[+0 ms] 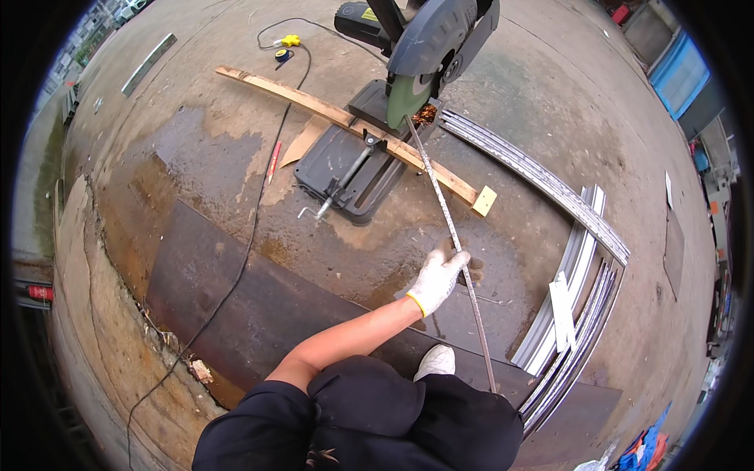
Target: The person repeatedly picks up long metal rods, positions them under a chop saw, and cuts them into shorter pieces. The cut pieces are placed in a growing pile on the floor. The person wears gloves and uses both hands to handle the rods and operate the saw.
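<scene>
My left hand (441, 279), in a white work glove with a yellow cuff, is closed around a long thin metal bar (446, 212). The bar slants from beside my leg up to a dark abrasive cut-off saw (436, 47). Its far end reaches the green lower guard (408, 98), which hides the exact contact. Orange sparks (425, 115) show just right of the guard. Under the saw lies its black base (334, 169) with a clamp screw and crank handle (309, 213). Neither my right hand nor its forearm shows.
A long wooden board (287, 94) crosses the saw base. Metal profiles (542, 173) lie to the right, with more stacked nearer me. A dark sheet (212, 267) covers ground before me, crossed by a black cable (255, 228). A yellow connector (290, 40) and red marker (274, 161) lie left.
</scene>
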A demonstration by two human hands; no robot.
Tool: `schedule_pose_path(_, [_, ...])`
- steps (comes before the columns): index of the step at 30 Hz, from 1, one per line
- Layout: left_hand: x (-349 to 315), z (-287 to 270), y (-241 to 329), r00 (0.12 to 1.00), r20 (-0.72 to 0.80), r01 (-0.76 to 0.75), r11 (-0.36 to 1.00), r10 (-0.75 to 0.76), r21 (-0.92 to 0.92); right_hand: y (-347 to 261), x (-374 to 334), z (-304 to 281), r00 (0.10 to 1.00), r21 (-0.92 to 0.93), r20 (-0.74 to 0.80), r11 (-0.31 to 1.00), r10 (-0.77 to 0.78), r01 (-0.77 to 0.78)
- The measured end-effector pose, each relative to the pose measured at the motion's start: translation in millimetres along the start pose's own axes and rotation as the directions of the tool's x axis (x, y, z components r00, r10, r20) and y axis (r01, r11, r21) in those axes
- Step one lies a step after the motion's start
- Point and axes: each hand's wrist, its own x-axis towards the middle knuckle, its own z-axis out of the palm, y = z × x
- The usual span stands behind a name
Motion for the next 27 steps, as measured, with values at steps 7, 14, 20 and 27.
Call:
schedule_pose_path(7, [2.8,1.4,0.9,0.993,0.018,0.117,0.953,-0.116,-0.281,-0.2,-1.7,0.5,1.0,-0.007,-0.003,1.0,0.013,-0.013])
schedule_pose_path(14, [1.9,2.8,8.4,0.994,-0.027,0.096,0.964,-0.106,-0.249,-0.6,-2.4,0.5,1.0,-0.015,-0.001,0.999,0.028,-0.028])
schedule_pose_path(20, [7.6,-4.8,-6.8,0.998,-0.014,0.058,0.94,-0.067,-0.337,-1.8,-4.1,-0.9,0.999,-0.011,0.001,0.999,0.04,-0.04])
schedule_pose_path(27, [-0.3,1.1,3.5,0.998,-0.008,0.054,0.887,-0.065,-0.459,-3.7,-5.8,-1.8,0.999,-0.005,0.013,0.999,0.052,-0.052])
